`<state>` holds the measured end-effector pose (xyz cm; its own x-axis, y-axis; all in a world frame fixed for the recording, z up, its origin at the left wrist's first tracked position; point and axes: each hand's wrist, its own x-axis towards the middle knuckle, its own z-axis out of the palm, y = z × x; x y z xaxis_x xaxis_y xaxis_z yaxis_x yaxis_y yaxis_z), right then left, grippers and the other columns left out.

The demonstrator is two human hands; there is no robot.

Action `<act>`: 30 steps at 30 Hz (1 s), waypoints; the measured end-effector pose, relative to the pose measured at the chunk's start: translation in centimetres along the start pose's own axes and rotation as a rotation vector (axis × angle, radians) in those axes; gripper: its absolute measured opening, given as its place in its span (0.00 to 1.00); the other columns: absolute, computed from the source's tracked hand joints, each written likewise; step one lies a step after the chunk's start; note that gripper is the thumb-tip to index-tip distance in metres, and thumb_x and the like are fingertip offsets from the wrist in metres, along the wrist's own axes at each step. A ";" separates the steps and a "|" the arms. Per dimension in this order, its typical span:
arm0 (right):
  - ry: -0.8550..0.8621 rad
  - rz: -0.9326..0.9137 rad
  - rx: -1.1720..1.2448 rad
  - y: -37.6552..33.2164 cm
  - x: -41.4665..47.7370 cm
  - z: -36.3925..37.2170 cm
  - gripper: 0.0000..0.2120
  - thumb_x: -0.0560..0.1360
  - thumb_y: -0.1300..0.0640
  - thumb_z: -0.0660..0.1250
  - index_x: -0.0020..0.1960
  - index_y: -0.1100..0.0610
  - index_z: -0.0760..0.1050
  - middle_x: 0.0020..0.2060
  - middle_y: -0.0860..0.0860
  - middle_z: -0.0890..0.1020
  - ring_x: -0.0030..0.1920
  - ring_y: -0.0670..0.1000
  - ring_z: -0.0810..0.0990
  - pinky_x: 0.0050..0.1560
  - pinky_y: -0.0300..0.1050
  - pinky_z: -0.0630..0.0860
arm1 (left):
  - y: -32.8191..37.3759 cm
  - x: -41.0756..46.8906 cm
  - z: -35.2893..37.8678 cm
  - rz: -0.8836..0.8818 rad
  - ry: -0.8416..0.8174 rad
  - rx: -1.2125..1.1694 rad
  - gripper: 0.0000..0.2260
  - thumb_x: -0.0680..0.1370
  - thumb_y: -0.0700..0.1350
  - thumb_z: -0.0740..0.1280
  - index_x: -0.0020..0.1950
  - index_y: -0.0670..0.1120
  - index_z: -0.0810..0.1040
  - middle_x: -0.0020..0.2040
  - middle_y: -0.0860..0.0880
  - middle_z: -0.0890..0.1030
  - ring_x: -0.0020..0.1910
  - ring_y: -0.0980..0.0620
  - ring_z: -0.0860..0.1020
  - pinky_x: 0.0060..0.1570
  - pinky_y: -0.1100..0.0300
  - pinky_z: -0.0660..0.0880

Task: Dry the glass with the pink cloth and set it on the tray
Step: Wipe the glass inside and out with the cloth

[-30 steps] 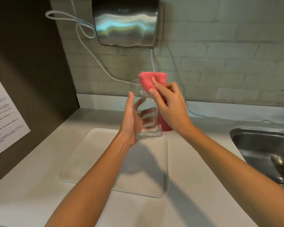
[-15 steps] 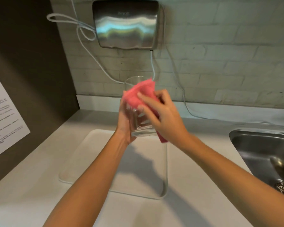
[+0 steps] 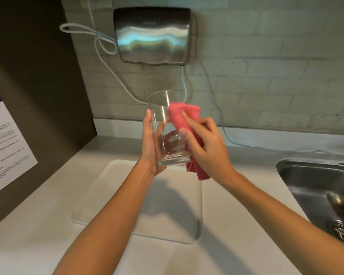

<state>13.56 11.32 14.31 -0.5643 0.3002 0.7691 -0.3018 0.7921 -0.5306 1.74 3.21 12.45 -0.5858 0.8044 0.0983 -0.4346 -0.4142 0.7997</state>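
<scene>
Views: one only, a wide-angle head camera; no second view shares the scene
Position: at the person's head, above the near edge of the desk (image 3: pixel 236 195)
Facing: forward and down, toward the brick wall (image 3: pixel 266 56) behind the desk
Nearness: close; both forearms enter from the bottom edge and the hands sit near mid-frame
Frame limits: hand dryer (image 3: pixel 153 36) at the top, sink (image 3: pixel 306 175) cut off at the right, dark panel with a notice (image 3: pixel 6 147) at the left
Distortion: straight edges bow toward the corners
</scene>
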 end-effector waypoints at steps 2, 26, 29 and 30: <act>-0.084 -0.120 -0.005 -0.1 -1.7 0.1 0.18 0.74 0.56 0.65 0.64 0.56 0.72 0.49 0.55 0.71 0.45 0.43 0.72 0.51 0.26 0.68 | 0.0 -0.1 -0.3 0.001 -0.050 0.015 0.39 0.70 0.75 0.54 0.63 0.46 0.79 0.46 0.41 0.84 0.44 0.43 0.83 0.45 0.48 0.80; -0.092 -0.205 -0.122 0.8 -0.9 -1.0 0.17 0.74 0.59 0.66 0.62 0.62 0.73 0.49 0.59 0.71 0.48 0.49 0.71 0.50 0.40 0.74 | -2.0 -0.6 1.0 0.015 0.142 0.032 0.28 0.74 0.67 0.60 0.47 0.44 0.86 0.42 0.42 0.85 0.40 0.44 0.83 0.40 0.52 0.80; 0.033 -0.058 -0.065 1.3 -1.0 -1.0 0.18 0.75 0.61 0.65 0.64 0.60 0.72 0.49 0.56 0.71 0.48 0.43 0.69 0.54 0.27 0.67 | -2.4 -0.4 1.2 0.020 0.160 0.012 0.33 0.72 0.67 0.61 0.58 0.39 0.81 0.46 0.40 0.82 0.44 0.43 0.81 0.47 0.49 0.78; 0.050 -0.033 -0.059 1.5 -1.1 -0.9 0.18 0.75 0.61 0.65 0.64 0.59 0.72 0.49 0.56 0.71 0.48 0.42 0.69 0.54 0.25 0.66 | -2.4 -0.3 1.2 0.025 0.160 0.059 0.33 0.73 0.67 0.60 0.58 0.39 0.80 0.45 0.41 0.81 0.44 0.44 0.80 0.48 0.50 0.77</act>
<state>14.43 12.62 13.02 -0.5152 0.2980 0.8036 -0.2732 0.8316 -0.4835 3.79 4.45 11.26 -0.6995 0.7142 0.0263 -0.3803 -0.4032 0.8323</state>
